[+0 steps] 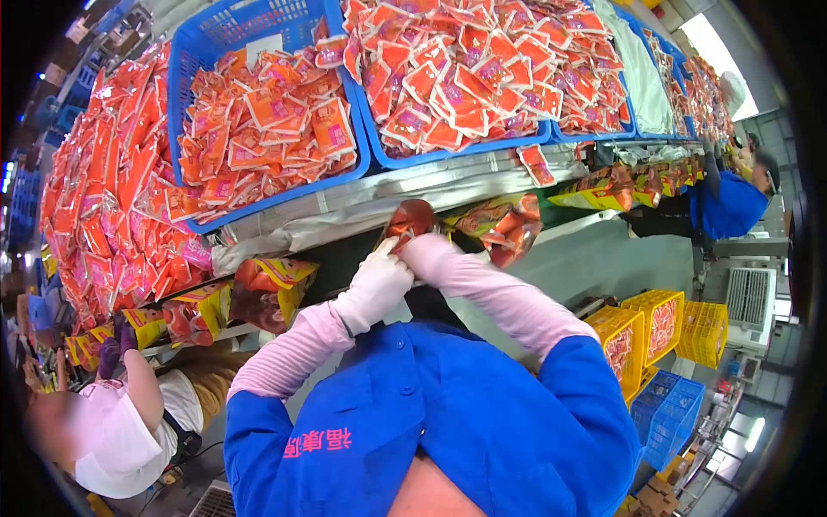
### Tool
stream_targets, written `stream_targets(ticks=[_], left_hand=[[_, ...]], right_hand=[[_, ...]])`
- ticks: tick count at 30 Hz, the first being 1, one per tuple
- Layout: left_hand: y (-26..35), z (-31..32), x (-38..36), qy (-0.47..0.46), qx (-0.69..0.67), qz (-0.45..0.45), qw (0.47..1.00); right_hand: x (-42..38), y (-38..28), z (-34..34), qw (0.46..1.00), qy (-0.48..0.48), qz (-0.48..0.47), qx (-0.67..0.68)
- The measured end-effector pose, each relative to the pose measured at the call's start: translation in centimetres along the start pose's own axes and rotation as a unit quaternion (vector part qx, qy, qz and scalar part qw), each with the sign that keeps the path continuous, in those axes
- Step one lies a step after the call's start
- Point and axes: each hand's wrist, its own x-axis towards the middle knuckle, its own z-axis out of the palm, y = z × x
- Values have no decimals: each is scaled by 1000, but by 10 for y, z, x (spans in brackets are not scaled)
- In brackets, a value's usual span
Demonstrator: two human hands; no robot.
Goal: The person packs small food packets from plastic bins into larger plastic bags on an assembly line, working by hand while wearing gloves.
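A glossy red-brown snack pouch (411, 219) stands on the dark conveyor in front of me, its lower part covered by my hands. My left hand (376, 284), in a white glove, is closed with its fingertips at the pouch's near edge. Close against it, my right hand (425, 256) bends in over the pouch, fingers mostly hidden. To the right lies a yellow-and-red pouch (508, 226). On the left, another yellow-and-red pouch (271, 289) sits on the line.
Blue crates (362, 155) heaped with small red sachets (469, 73) line the far side. Loose red packets (112, 189) pile up at left. Co-workers stand left (129, 414) and far right (732, 202). Yellow crates (659, 323) and blue crates (668, 422) are at my right.
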Motion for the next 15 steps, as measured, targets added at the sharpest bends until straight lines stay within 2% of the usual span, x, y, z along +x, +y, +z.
stream_targets(ticks=[1, 3, 4, 5, 6, 7, 9, 10, 11, 13, 14, 15], left_hand=[[-3, -2, 1, 5, 9, -1, 1000], [-3, 0, -7, -17, 57, 37, 998], [-11, -1, -11, -38, 8, 33, 999], [-19, -18, -10, -39, 14, 28, 999], [-23, -49, -6, 33, -64, -18, 997], [-34, -73, 2, 110, -139, -62, 982], [-80, -88, 23, 180, -59, -175, 966], [-112, -73, 37, 245, -55, -254, 934], [-134, -72, 55, 220, 8, -334, 916], [-174, -49, 90, 129, -3, -473, 871], [-193, -35, 97, 97, -27, -488, 867], [-196, -43, 95, 105, -46, -472, 874]], right_hand=[[35, -6, 24, 999, 3, 17, 34], [83, -3, 60, 999, -23, -28, -12], [54, -15, 7, 992, -104, -38, -54], [37, -18, -20, 992, -114, -50, -25], [19, -20, -46, 990, -124, -61, 3], [18, -1, -47, 991, -61, -71, 97], [9, 21, -97, 990, 107, -29, 82], [18, 43, -112, 968, 232, 2, 93], [28, 63, -127, 929, 353, 37, 106], [75, 80, -130, 886, 440, 145, 2], [123, 100, -118, 894, 424, 133, -60], [157, 116, -102, 899, 403, 121, -122]])
